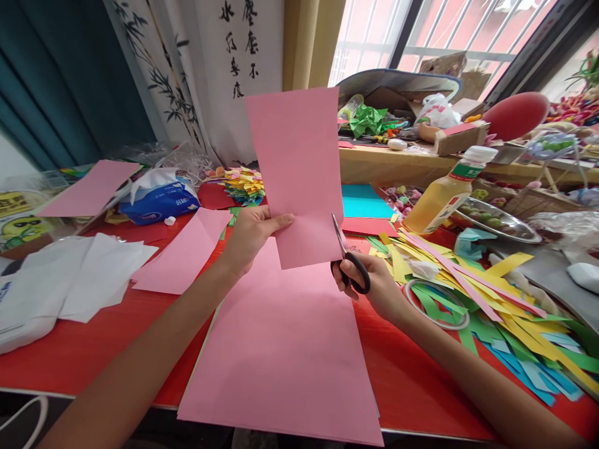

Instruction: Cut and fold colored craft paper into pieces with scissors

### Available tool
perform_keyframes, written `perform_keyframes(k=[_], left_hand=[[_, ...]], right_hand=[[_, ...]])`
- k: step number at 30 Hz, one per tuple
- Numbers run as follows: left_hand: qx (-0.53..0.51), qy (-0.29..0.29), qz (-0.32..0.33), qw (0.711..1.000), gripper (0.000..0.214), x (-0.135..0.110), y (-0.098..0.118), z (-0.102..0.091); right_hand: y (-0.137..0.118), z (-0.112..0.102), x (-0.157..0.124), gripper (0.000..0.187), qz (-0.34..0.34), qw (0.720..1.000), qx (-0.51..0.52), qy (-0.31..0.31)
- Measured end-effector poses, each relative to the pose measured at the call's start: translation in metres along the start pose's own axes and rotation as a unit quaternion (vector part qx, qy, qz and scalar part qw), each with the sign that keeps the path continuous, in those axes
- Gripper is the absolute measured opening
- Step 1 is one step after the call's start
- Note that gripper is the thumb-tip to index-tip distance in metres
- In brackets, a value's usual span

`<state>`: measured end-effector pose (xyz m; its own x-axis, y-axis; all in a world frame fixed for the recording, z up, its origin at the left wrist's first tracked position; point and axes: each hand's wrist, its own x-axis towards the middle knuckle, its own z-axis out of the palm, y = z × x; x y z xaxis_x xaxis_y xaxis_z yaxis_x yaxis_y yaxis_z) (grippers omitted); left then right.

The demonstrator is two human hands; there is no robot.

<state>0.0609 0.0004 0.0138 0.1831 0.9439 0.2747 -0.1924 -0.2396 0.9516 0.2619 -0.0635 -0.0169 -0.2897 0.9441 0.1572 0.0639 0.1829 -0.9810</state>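
Note:
My left hand (pixel 253 236) pinches the left edge of a pink sheet of paper (pixel 299 162), thumb in front, and holds it upright above the table. In my right hand (pixel 367 274) is a pair of scissors (pixel 358 272) with black handles, fingers through the loops. The blades point up and lie against the sheet's lower right edge; whether they are cutting into it I cannot tell. Below both hands, a stack of larger pink paper (pixel 290 349) rests at the table's front edge. Another pink sheet (pixel 187 252) lies left of my left hand.
Green, yellow, blue and pink paper strips (pixel 524 324) are heaped at right, with a tape roll (pixel 437 304) on them. Behind stand a juice bottle (pixel 442 193) and a metal plate (pixel 496 221). Blue tissues (pixel 159 196) and white bags (pixel 70 280) lie left on the red table (pixel 121 349).

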Motion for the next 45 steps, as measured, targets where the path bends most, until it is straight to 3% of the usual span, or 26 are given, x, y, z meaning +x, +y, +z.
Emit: perform_keyframes(k=[45], left_hand=[[0.0, -0.033, -0.039, 0.999, 0.021, -0.0036, -0.0041, 0.0049]], right_hand=[[0.0024, -0.0002, -0.0015, 0.035, -0.004, 1.0, 0.001, 0.004]])
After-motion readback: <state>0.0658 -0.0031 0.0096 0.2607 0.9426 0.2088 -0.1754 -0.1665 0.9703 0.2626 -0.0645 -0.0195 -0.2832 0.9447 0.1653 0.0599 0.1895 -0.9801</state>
